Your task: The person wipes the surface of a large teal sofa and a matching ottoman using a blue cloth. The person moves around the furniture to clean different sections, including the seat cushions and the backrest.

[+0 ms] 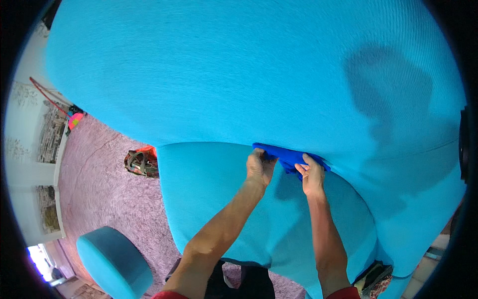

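Both my hands hold a dark blue cloth [283, 154], folded into a narrow strip with a loose part hanging below. It lies along the seam where the turquoise sofa's seat cushion [209, 194] meets the larger padded part [231, 74] beyond. My left hand [260, 167] grips the strip's left portion, thumb up against it. Toward the right end, my right hand [312, 173] has its thumb and fingers on the fabric. Part of the cloth's underside is hidden by my fingers.
A round turquoise ottoman [112, 261] stands lower left on a pinkish shag carpet [101, 179]. Against the sofa's left side is a patterned bag [142, 162]. A pink object [75, 121] with a red pole lies by the wall. Another bag [373, 278] sits lower right.
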A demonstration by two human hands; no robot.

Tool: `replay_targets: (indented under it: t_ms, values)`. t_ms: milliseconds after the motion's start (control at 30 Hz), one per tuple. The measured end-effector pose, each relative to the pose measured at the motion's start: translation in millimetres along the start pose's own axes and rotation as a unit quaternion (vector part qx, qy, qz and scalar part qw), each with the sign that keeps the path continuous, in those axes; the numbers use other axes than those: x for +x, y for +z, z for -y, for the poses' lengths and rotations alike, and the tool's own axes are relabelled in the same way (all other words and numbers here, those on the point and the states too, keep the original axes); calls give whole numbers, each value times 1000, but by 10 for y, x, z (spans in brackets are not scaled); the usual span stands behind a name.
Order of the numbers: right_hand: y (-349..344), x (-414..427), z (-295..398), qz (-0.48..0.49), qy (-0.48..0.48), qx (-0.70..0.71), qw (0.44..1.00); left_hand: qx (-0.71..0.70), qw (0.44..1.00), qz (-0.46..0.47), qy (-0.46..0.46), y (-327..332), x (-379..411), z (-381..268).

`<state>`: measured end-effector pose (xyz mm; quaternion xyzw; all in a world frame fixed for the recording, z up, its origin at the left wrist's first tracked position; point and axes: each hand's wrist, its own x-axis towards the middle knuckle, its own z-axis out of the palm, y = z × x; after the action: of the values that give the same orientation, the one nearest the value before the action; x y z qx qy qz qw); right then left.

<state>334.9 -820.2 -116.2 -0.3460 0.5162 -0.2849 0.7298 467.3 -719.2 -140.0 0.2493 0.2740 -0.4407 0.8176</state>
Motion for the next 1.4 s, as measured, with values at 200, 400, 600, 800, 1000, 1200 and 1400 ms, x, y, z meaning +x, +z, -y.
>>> replay_targets:
  t_ms: [200,400,600,800,1000,1200,1400]
  values:
    - [943,-1037,652,137,-256,21,957,-55,992,94,68,705,-1015,-859]
    - [1170,-1050,508,107,-257,-173,945,64,961,87,256,550,-898,-729]
    - [1016,-360,-280,49,-59,-117,990,141,969,-29,201,-127,-75,-514]
    - [648,301,-816,8,88,72,993,269,953,-130,54,-262,8,-493]
    - [886,-159,-580,164,2,76,984,146,986,-61,-46,-121,-103,-722]
    - [1493,-988,172,195,-191,-3,962,82,990,62,96,614,-1070,-1175]
    - [2018,-1209,156,181,-239,-69,951,47,958,113,259,493,-968,-1546]
